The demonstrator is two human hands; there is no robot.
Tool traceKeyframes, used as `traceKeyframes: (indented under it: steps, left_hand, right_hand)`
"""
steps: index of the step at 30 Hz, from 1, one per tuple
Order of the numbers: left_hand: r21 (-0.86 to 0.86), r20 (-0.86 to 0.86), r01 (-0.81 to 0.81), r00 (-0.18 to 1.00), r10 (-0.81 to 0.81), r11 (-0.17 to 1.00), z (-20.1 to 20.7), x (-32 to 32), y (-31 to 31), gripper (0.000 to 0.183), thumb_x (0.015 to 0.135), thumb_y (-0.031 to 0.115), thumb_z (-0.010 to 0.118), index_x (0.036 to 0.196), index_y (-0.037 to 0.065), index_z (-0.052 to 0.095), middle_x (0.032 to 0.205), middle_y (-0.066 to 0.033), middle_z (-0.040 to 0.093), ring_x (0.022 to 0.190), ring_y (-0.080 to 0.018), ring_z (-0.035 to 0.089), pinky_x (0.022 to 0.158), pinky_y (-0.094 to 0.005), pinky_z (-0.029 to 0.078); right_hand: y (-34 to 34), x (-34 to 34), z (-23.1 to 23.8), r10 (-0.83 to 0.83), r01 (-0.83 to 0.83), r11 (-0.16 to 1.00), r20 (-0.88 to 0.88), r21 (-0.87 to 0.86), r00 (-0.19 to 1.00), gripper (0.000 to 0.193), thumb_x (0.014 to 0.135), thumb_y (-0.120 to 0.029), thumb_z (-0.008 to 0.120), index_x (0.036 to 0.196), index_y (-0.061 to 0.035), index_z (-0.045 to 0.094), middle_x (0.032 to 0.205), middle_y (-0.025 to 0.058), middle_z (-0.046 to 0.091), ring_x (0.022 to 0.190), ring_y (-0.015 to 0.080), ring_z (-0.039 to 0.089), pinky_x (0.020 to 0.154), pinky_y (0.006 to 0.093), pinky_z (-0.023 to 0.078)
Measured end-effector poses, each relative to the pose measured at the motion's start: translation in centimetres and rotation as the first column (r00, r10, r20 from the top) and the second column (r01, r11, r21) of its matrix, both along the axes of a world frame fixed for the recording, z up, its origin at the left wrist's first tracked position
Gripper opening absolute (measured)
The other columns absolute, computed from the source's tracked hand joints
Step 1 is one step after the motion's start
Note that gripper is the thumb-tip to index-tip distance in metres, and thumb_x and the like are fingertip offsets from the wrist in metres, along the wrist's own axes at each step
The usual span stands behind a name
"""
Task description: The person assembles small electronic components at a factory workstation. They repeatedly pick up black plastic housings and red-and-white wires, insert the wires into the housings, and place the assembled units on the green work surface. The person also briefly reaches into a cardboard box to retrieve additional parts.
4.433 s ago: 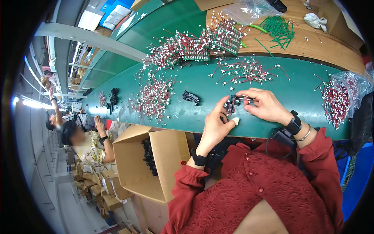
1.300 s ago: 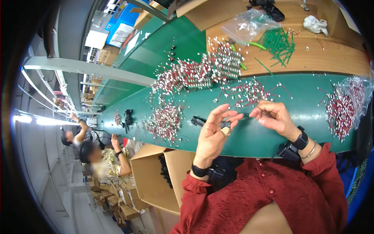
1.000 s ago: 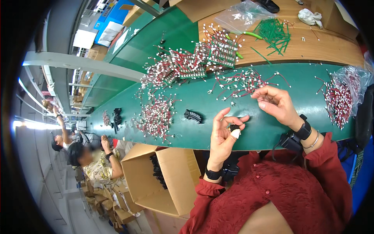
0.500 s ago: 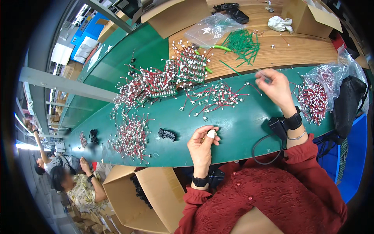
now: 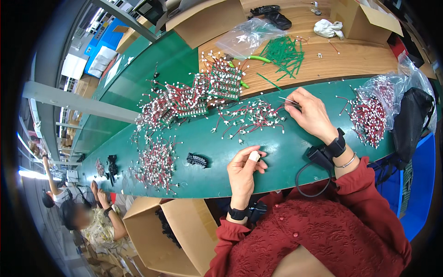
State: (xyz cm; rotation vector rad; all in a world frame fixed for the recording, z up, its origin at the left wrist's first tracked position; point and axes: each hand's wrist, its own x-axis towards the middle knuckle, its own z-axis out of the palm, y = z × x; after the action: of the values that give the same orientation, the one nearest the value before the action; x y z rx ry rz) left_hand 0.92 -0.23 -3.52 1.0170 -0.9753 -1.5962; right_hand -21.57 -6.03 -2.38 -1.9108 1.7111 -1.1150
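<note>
My right hand (image 5: 310, 112) is closed on a pair of thin metal tweezers (image 5: 290, 101), their tips pointing left over a loose pile of red-wired white connectors (image 5: 249, 116). Lower and to its left, my left hand (image 5: 243, 173) hovers above the green work surface, thumb pressed toward curled fingers. A white cover sits on the thumb tip, and whatever the fingers may pinch is hidden. A small black ribbed part (image 5: 197, 160) lies left of this hand. Farther left spreads another heap of red-wired connectors (image 5: 157, 161).
Stacked green circuit boards (image 5: 224, 83) with red wires stand behind the connectors. Green strips (image 5: 282, 55) and a clear bag (image 5: 249, 37) lie on the wooden board. A bag of wired connectors (image 5: 369, 115) is at right. An open carton (image 5: 191, 231) stands below the near edge; co-workers sit far left.
My right hand has moved left and slightly down with the tweezers, closer to the connector pile. My left hand has shifted slightly right.
</note>
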Motion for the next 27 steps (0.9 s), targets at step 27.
traceKeyframes:
  steps: [27]
  left_hand:
    - [0.158,-0.434,0.091,0.901,-0.014,0.983,0.9,-1.8,-2.4,0.021,0.089,0.016,0.058,0.103,0.0,0.057,0.082,-0.0098,0.06,0.06,-0.0144,0.055,0.048,-0.0234,0.044]
  right_hand:
    - [1.1,1.3,1.2,0.142,-0.497,0.865,0.983,-0.066,0.118,0.012,0.082,-0.007,0.062,0.092,-0.0016,0.058,0.083,0.001,0.059,0.063,0.005,0.049,0.056,0.0179,0.04]
